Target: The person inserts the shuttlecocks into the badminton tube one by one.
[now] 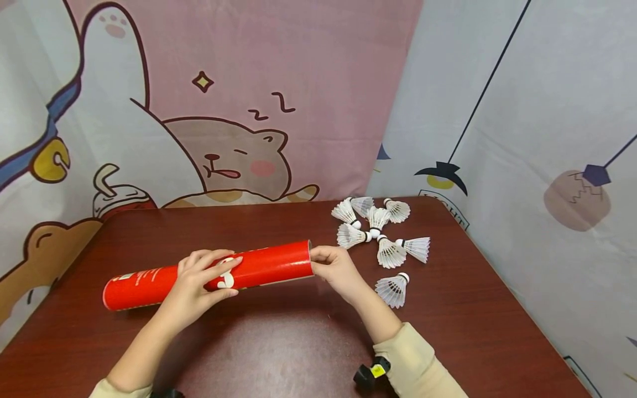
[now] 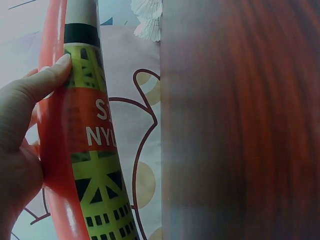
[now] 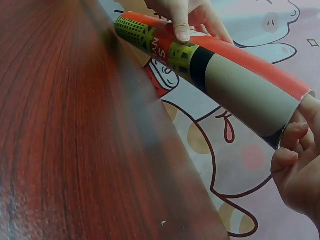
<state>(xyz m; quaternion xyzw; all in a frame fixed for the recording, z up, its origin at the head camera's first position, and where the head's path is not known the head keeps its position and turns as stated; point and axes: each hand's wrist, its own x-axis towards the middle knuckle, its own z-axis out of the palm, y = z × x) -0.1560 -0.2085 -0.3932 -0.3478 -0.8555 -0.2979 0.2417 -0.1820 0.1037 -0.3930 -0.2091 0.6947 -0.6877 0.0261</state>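
Note:
A long red shuttlecock tube is held above the table, its right end a little higher than its left. My left hand grips it around the middle, fingers over the top and thumb on the near side. The left wrist view shows the thumb pressed on the tube's yellow-green printed band. At the right end, my right hand has bent fingers at the mouth. In the right wrist view, fingers of the right hand reach inside the rim; their tips are hidden, and I cannot tell whether they hold anything.
Several white feather shuttlecocks lie in a loose group right of the tube, toward the back. A single shuttlecock lies nearer, close to my right forearm. The dark wood table meets a cartoon-printed curtain behind.

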